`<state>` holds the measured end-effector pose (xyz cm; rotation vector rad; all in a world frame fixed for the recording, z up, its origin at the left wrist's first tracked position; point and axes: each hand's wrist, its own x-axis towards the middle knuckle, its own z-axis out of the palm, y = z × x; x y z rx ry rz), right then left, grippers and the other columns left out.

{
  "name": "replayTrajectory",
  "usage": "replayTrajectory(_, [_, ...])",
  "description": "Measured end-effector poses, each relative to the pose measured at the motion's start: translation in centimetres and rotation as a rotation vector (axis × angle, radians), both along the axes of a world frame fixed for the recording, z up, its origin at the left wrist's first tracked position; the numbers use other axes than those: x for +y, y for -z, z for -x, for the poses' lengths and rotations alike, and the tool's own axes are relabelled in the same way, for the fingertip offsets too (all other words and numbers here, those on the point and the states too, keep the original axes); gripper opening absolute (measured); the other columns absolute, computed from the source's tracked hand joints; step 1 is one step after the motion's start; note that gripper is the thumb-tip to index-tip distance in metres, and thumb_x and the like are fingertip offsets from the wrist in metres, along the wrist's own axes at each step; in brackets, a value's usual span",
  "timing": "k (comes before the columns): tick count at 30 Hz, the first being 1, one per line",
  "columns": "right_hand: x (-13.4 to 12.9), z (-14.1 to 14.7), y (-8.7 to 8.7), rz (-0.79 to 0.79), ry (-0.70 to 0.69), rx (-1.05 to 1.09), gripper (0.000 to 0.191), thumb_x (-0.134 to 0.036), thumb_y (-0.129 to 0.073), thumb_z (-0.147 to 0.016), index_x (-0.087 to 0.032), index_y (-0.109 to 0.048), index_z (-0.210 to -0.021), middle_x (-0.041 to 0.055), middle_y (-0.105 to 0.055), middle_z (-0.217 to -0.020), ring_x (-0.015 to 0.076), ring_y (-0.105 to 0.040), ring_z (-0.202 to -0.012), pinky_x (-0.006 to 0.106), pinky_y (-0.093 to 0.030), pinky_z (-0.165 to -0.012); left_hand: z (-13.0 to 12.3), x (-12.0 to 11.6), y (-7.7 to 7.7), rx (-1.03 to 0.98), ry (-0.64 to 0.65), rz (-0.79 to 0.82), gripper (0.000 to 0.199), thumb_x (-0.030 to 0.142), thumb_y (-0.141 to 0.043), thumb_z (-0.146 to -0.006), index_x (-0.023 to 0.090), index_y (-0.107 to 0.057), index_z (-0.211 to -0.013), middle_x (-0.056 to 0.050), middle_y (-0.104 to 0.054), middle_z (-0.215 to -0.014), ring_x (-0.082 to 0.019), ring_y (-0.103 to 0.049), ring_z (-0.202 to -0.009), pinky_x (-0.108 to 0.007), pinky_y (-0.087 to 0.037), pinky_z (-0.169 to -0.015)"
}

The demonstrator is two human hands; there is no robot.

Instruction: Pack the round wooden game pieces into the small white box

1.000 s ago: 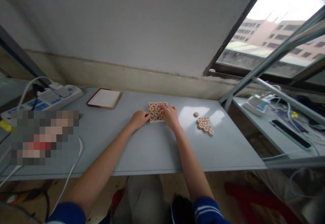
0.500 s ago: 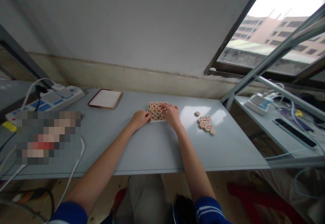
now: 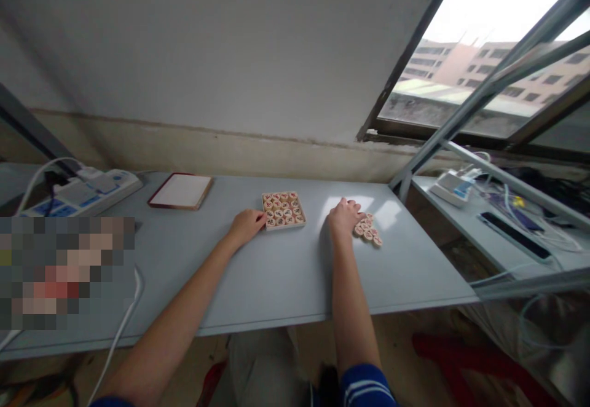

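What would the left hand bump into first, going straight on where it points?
Most likely the pale, rectangular box of round wooden pieces: the left hand seems to touch its edge, though depth is unclear.

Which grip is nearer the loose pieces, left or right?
Right. The right grip is at the left edge of the loose pieces; contact is unclear. The left grip is at the left side of the filled tray, farther away.

Red-lettered and dark-lettered pale discs (image 3: 279, 214), grey tabletop (image 3: 276, 278), white-striped blue sleeve (image 3: 367, 388)
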<state>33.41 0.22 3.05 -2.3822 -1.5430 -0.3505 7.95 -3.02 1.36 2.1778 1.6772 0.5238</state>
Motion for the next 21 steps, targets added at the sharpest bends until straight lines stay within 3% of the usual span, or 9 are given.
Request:
replayTrajectory(3, [0.1,-1.2,0.3,0.103,0.037,0.008,0.028,-0.013,-0.036,-0.081,-0.012,-0.061,-0.093,0.0150,-0.052,-0.098,0.0269,-0.042,-0.096,0.039,-0.029,-0.077,0.0,-0.1,-0.1,0.007,-0.009,0.006,0.043,0.039,-0.030,-0.083,0.016,-0.056,-0.059,-0.003,-0.058,-0.058,-0.013,-0.048,-0.055,-0.024,-0.022,-0.052])
replayTrajectory(8, [0.0,-1.6,0.1,0.051,0.035,-0.001,0.031,-0.010,-0.035,-0.081,-0.014,-0.059,-0.101,0.0152,-0.051,-0.103,0.0273,-0.043,-0.099,0.040,-0.029,-0.079,-0.1,-0.3,-0.4,0.023,-0.026,0.016,0.042,0.038,-0.030,-0.084,0.016,-0.059,-0.062,-0.003,-0.059,-0.060,-0.013,-0.048,-0.056,-0.024,-0.021,-0.052])
replayTrajectory(12, [0.4,-2.1,0.5,0.110,0.006,0.051,0.029,-0.008,-0.036,-0.081,-0.009,-0.062,-0.092,0.0176,-0.055,-0.094,0.0268,-0.050,-0.094,0.041,-0.028,-0.082,-0.2,-0.4,-0.5,0.023,-0.033,0.011,0.041,0.037,-0.031,-0.084,0.016,-0.059,-0.062,-0.003,-0.059,-0.059,-0.012,-0.048,-0.055,-0.024,-0.021,-0.052])
replayTrajectory(16, [1.1,-0.1,1.0,0.022,-0.243,0.144,0.026,-0.016,-0.038,-0.085,-0.013,-0.063,-0.093,0.0128,-0.058,-0.093,0.0210,-0.054,-0.086,0.033,-0.034,-0.077,-0.2,-0.3,-0.3,0.017,-0.026,0.005,0.042,0.037,-0.031,-0.084,0.016,-0.058,-0.060,-0.003,-0.058,-0.059,-0.012,-0.047,-0.053,-0.024,-0.021,-0.051])
replayTrajectory(21, [0.9,4.6,0.7,-0.166,-0.803,0.404,0.028,-0.022,-0.045,-0.084,-0.019,-0.055,-0.110,0.0067,-0.059,-0.100,0.0149,-0.056,-0.081,0.027,-0.039,-0.075,-0.1,-0.2,-0.1,0.023,-0.019,-0.003,0.042,0.037,-0.031,-0.084,0.016,-0.060,-0.062,-0.004,-0.061,-0.062,-0.013,-0.049,-0.057,-0.024,-0.023,-0.053])
